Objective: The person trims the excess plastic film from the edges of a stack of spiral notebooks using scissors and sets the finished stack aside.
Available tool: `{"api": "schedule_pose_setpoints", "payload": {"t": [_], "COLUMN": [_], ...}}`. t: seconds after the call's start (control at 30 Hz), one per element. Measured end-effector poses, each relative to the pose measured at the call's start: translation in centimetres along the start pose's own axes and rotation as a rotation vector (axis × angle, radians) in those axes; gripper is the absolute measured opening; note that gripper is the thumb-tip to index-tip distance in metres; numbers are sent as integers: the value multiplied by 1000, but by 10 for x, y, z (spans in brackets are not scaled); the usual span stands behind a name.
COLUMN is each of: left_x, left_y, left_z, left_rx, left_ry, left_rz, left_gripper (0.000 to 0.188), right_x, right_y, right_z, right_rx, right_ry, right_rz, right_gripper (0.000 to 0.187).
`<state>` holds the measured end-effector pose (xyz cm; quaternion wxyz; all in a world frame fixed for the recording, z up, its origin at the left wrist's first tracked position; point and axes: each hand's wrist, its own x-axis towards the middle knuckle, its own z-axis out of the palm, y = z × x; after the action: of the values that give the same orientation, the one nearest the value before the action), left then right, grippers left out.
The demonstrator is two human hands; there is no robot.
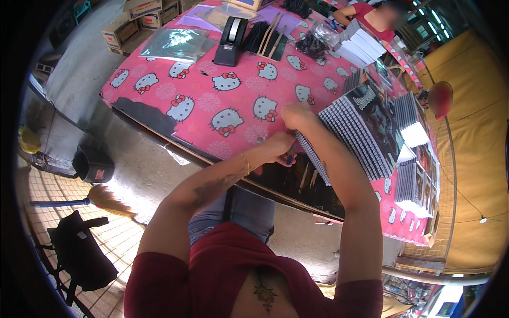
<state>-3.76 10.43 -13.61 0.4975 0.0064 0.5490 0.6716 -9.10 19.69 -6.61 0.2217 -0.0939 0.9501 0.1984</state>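
At the table's near edge, my left hand [282, 147] is closed around a small blue-handled tool [289, 160]; its working end is hidden. Just beyond it, my right hand [298, 115] is curled shut beside a row of spiral binding, and what its fingers pinch, if anything, cannot be seen. Below both hands lies a spiral-bound book with a dark cover [305, 177], jutting over the edge, its coil [314, 159] along the right side. My right forearm passes in front of a tall stack of spiral-bound books [366, 132] with dark illustrated covers.
The pink patterned table [212, 100] bears a tape dispenser [231, 42], clear plastic sheets [175, 43], black coils [257, 37] and white paper stacks [360, 46]. More book stacks [413, 183] stand at right. A co-worker [374, 21] sits far right. A broom [108, 201] and bin [93, 163] are left.
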Motion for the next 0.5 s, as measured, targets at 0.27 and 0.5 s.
{"api": "schedule_pose_setpoints", "payload": {"t": [0.27, 0.5], "left_x": [-50, -48], "left_y": [35, 69], "left_z": [-46, -120], "left_rx": [327, 1309], "left_ry": [-5, 901], "left_rz": [59, 1033], "left_gripper": [38, 23], "right_x": [-46, -35], "right_y": [8, 184], "right_z": [-102, -224], "right_rx": [225, 1050], "right_ry": [294, 850], "right_rz": [-106, -132], "right_gripper": [29, 32]}}
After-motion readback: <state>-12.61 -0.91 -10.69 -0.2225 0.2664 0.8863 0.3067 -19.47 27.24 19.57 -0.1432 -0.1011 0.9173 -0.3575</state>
